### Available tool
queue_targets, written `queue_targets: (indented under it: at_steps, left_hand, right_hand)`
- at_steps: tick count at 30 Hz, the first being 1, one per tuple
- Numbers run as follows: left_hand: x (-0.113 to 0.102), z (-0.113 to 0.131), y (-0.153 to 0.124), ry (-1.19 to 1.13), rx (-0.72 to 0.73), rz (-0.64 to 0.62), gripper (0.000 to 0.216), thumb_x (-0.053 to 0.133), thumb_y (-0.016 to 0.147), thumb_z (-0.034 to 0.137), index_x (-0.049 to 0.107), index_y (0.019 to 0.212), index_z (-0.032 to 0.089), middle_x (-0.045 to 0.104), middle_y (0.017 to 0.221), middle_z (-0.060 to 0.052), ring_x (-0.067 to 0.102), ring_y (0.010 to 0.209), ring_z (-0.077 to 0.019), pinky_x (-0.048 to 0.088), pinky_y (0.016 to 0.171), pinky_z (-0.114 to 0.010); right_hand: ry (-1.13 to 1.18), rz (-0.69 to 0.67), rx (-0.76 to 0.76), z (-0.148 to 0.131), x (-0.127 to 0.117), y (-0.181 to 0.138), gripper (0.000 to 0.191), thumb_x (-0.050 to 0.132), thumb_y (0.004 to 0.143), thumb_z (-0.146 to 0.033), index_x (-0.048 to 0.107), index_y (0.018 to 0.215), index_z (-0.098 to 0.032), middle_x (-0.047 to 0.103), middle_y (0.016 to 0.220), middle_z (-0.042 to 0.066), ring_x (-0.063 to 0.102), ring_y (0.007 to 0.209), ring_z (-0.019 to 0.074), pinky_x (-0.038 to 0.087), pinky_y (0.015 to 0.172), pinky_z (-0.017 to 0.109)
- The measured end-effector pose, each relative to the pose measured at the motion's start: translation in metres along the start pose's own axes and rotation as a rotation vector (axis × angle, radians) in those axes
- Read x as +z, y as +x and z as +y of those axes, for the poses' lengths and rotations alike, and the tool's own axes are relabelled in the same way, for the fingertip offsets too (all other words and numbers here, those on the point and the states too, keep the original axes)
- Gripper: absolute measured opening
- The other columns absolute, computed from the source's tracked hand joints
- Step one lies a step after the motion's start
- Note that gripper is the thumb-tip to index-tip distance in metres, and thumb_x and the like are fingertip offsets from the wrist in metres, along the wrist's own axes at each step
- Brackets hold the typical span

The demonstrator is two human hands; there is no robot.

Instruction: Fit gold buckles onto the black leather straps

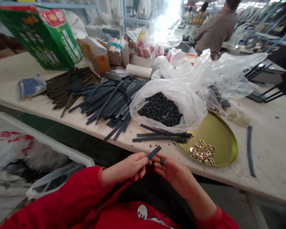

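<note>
My left hand (136,166) is closed around a dark grey strap (154,152), whose flat end sticks out past the thumb. Its long tail seems to hang down toward my lap. Close beside it, my right hand (175,173) is turned palm inward and holds a small black loop (162,161) at its fingertips. Ahead on the table, several finished-looking straps (160,138) lie with their ends at a gold tray (225,140). Small gold buckles (203,152) are scattered on that tray. An opened plastic bag (193,109) contains many small black loops (160,111).
A pile of dark straps (109,98) and a browner pile (62,86) lie left on the table (271,152). Behind stand a green box (52,41) and a white roll (138,70). One strap (250,151) lies far right. A white bin (81,156) stands lower left. A person (215,28) is in the background.
</note>
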State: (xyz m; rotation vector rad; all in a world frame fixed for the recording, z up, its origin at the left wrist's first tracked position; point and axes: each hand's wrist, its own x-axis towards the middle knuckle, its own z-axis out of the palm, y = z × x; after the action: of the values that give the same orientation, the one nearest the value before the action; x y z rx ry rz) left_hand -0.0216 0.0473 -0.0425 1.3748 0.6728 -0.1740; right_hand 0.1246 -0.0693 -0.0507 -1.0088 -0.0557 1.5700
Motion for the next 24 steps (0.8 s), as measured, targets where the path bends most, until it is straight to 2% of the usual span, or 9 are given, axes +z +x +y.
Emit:
queue_targets:
  at_steps: [5, 9, 12, 17, 20, 24]
  left_hand:
    - [0.001, 0.0, 0.014, 0.044, -0.033, -0.103, 0.02, 0.033, 0.083, 0.029, 0.047, 0.088, 0.015, 0.051, 0.054, 0.005, 0.042, 0.037, -0.0067, 0.029, 0.034, -0.015]
    - [0.009, 0.004, 0.017, 0.188, 0.056, -0.088, 0.022, 0.032, 0.084, 0.028, 0.05, 0.088, 0.016, 0.047, 0.054, 0.005, 0.038, 0.04, -0.0073, 0.029, 0.037, -0.017]
    - [0.017, 0.012, 0.012, 0.326, 0.168, -0.063, 0.026, 0.032, 0.086, 0.033, 0.051, 0.081, 0.016, 0.048, 0.057, 0.004, 0.043, 0.048, -0.0087, 0.031, 0.043, -0.018]
    - [0.031, 0.019, -0.006, 0.379, 0.148, -0.05, 0.025, 0.03, 0.085, 0.028, 0.051, 0.08, 0.016, 0.05, 0.059, 0.003, 0.046, 0.048, -0.0096, 0.033, 0.045, -0.019]
    - [0.038, 0.02, -0.014, 0.398, 0.22, 0.016, 0.024, 0.031, 0.085, 0.025, 0.052, 0.08, 0.016, 0.05, 0.061, 0.003, 0.046, 0.053, -0.0101, 0.033, 0.049, -0.02]
    - [0.048, 0.025, -0.016, 0.446, 0.27, 0.055, 0.028, 0.033, 0.086, 0.034, 0.051, 0.075, 0.016, 0.048, 0.059, 0.004, 0.043, 0.054, -0.0103, 0.031, 0.049, -0.02]
  right_hand:
    - [0.072, 0.127, -0.11, 0.003, -0.013, -0.005, 0.028, 0.068, 0.07, -0.017, 0.063, 0.097, -0.018, 0.071, 0.094, 0.006, 0.066, 0.075, 0.0121, 0.053, 0.072, 0.023]
    - [0.117, 0.193, -0.189, 0.01, -0.023, -0.016, 0.034, 0.069, 0.071, -0.02, 0.061, 0.103, -0.021, 0.07, 0.095, 0.004, 0.065, 0.069, 0.0096, 0.053, 0.064, 0.019]
    - [0.16, 0.181, -0.261, 0.014, -0.026, -0.024, 0.031, 0.07, 0.071, -0.02, 0.062, 0.101, -0.022, 0.07, 0.089, 0.001, 0.062, 0.066, 0.0077, 0.052, 0.059, 0.016]
    - [0.149, 0.201, -0.324, 0.016, -0.023, -0.033, 0.024, 0.072, 0.068, -0.018, 0.063, 0.09, -0.02, 0.068, 0.102, 0.004, 0.063, 0.068, 0.0065, 0.054, 0.065, 0.016]
    - [0.139, 0.241, -0.361, 0.016, -0.022, -0.035, 0.023, 0.074, 0.065, -0.018, 0.063, 0.086, -0.02, 0.069, 0.098, 0.002, 0.065, 0.074, 0.0081, 0.054, 0.07, 0.017]
    - [0.178, 0.26, -0.405, 0.018, -0.027, -0.034, 0.027, 0.079, 0.059, -0.021, 0.065, 0.082, -0.02, 0.07, 0.082, -0.002, 0.063, 0.061, 0.0062, 0.054, 0.056, 0.013]
